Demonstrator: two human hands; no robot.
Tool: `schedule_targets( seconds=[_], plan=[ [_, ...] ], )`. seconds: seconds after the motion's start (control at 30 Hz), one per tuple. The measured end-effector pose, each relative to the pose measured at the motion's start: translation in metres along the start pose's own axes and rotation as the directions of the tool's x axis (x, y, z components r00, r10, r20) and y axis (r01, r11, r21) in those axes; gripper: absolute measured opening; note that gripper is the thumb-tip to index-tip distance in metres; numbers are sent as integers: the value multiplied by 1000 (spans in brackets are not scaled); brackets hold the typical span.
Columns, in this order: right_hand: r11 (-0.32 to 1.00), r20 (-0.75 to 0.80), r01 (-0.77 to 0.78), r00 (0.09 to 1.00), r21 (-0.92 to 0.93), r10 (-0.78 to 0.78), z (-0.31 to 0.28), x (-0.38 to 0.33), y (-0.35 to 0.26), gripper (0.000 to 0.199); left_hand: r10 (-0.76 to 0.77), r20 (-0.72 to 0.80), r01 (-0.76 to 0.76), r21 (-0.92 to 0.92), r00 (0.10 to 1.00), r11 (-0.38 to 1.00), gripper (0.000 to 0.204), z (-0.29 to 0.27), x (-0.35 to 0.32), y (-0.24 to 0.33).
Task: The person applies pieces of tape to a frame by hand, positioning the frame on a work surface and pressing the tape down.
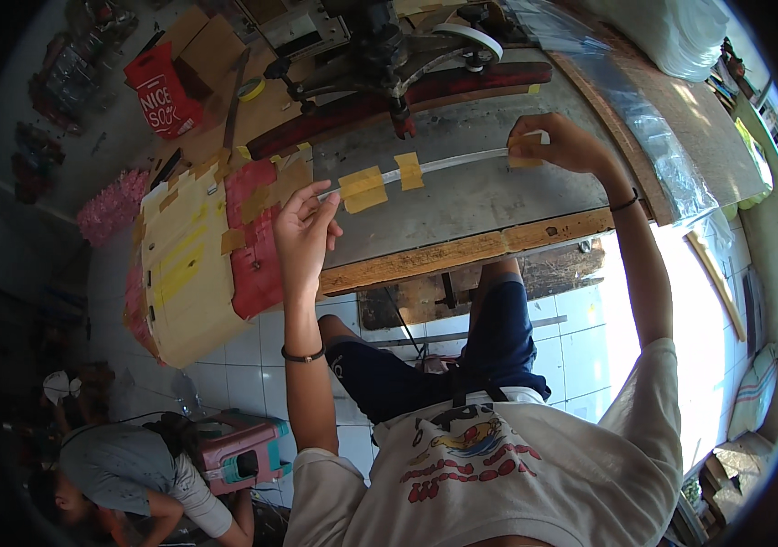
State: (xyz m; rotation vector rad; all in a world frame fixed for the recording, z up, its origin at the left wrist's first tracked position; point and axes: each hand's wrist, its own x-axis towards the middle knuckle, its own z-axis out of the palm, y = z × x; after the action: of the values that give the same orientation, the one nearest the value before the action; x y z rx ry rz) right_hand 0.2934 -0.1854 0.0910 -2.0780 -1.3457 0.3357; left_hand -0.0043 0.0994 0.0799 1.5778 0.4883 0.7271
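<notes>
A long thin clear strip (448, 164) is stretched across the grey metal table top (480, 196). My left hand (302, 232) pinches its left end. My right hand (558, 141) pinches its right end. Two yellow tape pieces (363, 189) stick on the strip near its left half. The strip runs just below the black sewing machine (389, 50).
Cardboard patched with red and yellow tape (202, 246) hangs off the table's left end. A tape roll (471, 36) sits behind the machine. Clear plastic sheeting (644, 118) lies at the right. Another person (134, 474) crouches on the tiled floor beside a pink stool (243, 451).
</notes>
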Motion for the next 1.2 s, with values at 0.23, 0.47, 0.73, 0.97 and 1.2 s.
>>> schedule_targets(
  seconds=[0.23, 0.47, 0.73, 0.97, 1.2],
  plan=[
    [936, 237, -248, 953, 251, 189, -18, -16, -8, 27, -160, 201, 146, 82, 967, 986, 28, -1, 22, 2],
    [945, 45, -221, 975, 242, 216, -17, 36, 45, 33, -254, 260, 178, 284, 932, 942, 29, 12, 70, -8],
    [864, -186, -324, 890, 385, 416, 1, 41, 47, 50, -203, 77, 182, 211, 976, 960, 24, 23, 106, -35],
    [788, -225, -382, 816, 482, 533, 7, 45, 35, 62, -107, 11, 104, 134, 994, 985, 25, 20, 106, -50],
    [751, -246, -263, 835, 606, 491, 9, 40, 39, 54, -37, -17, 40, 202, 999, 979, 23, 24, 101, -51]
  ],
)
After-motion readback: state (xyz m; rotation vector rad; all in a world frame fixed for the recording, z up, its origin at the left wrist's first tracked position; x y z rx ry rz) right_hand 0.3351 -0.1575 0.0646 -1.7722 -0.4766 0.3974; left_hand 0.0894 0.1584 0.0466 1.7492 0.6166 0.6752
